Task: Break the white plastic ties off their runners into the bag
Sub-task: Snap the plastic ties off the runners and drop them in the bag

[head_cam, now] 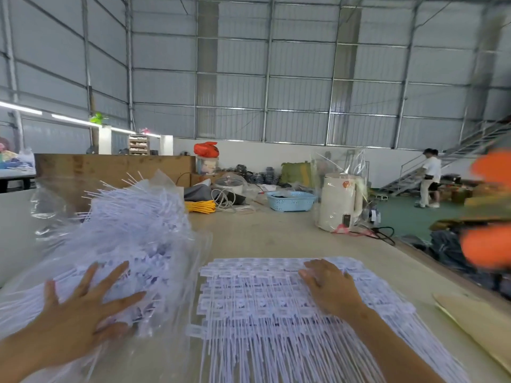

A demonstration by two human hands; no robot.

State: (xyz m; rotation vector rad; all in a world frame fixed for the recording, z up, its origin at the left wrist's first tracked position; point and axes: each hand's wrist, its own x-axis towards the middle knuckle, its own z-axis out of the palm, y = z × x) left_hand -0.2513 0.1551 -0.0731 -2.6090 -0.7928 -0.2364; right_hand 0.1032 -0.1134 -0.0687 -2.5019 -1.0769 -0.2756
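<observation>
A clear plastic bag (177, 258) heaped with loose white plastic ties (138, 217) lies on the left of the table. My left hand (88, 302) rests flat on the heap with its fingers spread. To the right lies a flat stack of white ties on their runners (249, 302), heads pointing away from me and tails towards me. My right hand (329, 286) lies on the far right part of that stack, fingers bent down over the tie heads; whether it grips any I cannot tell.
Farther back on the beige table (276, 233) stand a blue basket (290, 200), a white kettle (338, 201) in plastic wrap, a yellow cord coil (199, 207) and cables. Cardboard (481, 322) lies at the right edge. A person (430, 178) stands by stairs.
</observation>
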